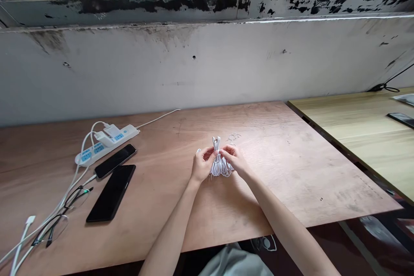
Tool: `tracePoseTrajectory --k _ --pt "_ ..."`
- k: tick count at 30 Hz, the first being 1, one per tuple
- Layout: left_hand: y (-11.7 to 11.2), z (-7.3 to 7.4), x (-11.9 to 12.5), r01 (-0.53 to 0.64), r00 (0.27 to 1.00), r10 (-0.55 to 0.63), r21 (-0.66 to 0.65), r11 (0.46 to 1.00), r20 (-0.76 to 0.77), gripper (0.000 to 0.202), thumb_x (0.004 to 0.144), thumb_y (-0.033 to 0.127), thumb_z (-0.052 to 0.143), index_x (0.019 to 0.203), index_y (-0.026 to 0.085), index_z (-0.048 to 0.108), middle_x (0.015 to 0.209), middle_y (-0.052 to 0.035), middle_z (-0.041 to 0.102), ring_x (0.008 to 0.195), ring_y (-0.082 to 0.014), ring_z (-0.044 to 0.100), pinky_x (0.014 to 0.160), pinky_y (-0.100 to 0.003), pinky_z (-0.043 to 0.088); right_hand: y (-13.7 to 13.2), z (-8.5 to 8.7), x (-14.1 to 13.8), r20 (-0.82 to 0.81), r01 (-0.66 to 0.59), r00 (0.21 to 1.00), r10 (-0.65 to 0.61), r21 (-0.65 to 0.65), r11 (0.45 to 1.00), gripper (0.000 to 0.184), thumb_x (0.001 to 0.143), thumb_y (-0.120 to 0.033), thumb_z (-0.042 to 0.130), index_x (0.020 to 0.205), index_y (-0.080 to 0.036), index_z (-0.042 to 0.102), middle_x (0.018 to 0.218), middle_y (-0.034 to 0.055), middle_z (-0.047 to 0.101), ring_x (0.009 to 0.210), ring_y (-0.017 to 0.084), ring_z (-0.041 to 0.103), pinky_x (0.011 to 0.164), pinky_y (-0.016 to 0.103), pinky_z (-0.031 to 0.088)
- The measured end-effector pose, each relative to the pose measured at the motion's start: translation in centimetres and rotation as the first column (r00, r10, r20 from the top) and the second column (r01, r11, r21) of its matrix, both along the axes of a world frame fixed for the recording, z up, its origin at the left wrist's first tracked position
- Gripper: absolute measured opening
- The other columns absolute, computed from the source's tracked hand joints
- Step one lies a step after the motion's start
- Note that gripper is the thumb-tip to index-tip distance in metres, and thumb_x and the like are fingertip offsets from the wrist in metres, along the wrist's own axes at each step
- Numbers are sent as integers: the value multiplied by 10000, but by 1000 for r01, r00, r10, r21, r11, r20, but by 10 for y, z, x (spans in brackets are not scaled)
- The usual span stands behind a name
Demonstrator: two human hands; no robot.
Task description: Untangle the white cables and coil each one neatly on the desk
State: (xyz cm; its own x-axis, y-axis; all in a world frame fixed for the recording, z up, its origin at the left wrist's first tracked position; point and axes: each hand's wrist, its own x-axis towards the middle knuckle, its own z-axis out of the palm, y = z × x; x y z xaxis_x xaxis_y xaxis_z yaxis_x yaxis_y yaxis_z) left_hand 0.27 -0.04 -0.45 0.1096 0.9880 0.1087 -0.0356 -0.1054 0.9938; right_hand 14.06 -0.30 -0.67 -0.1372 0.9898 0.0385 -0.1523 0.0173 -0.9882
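Observation:
A bundle of white cable (221, 168), folded into several loops, is held upright just over the wooden table. Its narrow looped top sticks up between my hands, and the wider loops fan out below. My left hand (202, 164) pinches the bundle's neck from the left. From the right, the fingertips of my right hand (235, 158) close on the same narrow part. Whether a tie lies under the fingertips is hidden. Just behind my right hand, some thin dark wire ties (234, 137) lie loose on the table.
On the left are a white power strip (108, 144) with plugged-in chargers, two black phones (111, 194) (115, 161), eyeglasses (51, 226) and white charging cables (61, 200). A lighter table (359, 116) adjoins at the right. A wall (161, 67) with windows rises behind.

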Motion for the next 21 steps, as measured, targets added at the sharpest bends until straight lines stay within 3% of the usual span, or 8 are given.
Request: tracePoseTrajectory --k 3,6,11,14,17,21 --pt "-1 -2 3 -37 999 38 -33 999 35 335 671 389 700 878 139 616 795 -67 699 710 -176 663 657 -265 526 0 2 1 107 30 993 -44 122 992 274 769 -430 570 860 -172 570 762 16 568 642 119 503 587 244 409" --pt "-5 -2 7 -19 1000 19 -17 1000 -9 293 680 389 692 818 142 614 788 -66 695 709 -172 660 658 -261 522 -1 2 1 177 49 981 -78 162 986 334 764 -411 580 998 -174 555 877 36 580 609 107 495 544 237 405" --pt "-12 3 10 108 977 -101 28 994 -190 259 756 403 607 868 177 662 882 -63 693 774 -172 656 706 -271 521 6 1 13 203 115 966 -159 213 970 284 770 -399 573 920 -158 567 811 41 595 642 132 534 597 258 435" --pt "-10 7 5 45 983 -42 17 999 -179 282 765 430 584 870 179 657 886 -61 684 725 -158 650 650 -247 513 13 0 36 287 164 931 -225 221 961 331 789 -406 535 990 -143 549 767 43 592 652 149 547 616 270 438" --pt "-4 8 -3 -77 991 77 9 997 -110 329 775 469 549 856 160 629 791 -41 656 601 -114 608 564 -206 475 18 -2 61 532 243 782 -326 221 944 416 790 -352 524 1144 -135 492 680 17 580 624 159 546 611 274 417" --pt "7 7 -18 -216 975 215 -8 976 -53 342 784 473 509 870 153 594 719 -14 611 530 -80 544 519 -184 426 17 -7 83 787 197 560 -258 176 965 342 796 -265 492 1119 -163 540 680 12 575 642 156 542 621 257 385"
